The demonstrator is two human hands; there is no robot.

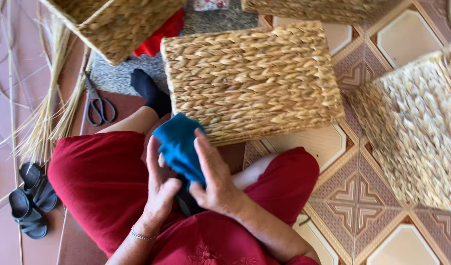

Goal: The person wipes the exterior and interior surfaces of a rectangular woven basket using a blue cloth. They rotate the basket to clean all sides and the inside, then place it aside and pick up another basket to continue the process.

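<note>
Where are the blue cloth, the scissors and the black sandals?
blue cloth [178,147]: head view, middle of the fabric between the two hands.
scissors [98,104]: head view, near the pivot, just above the finger loops.
black sandals [31,198]: head view, between the straps of the pair on the floor.

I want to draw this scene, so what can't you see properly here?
Head view only:
- Teal folded cloth: lower part hidden by the left hand and right hand.
- Dark thing under the hands: too covered to tell.
- Woven straw basket at top left: cut off by the top edge.
- Woven straw basket at right: blurred, cut off.
</note>
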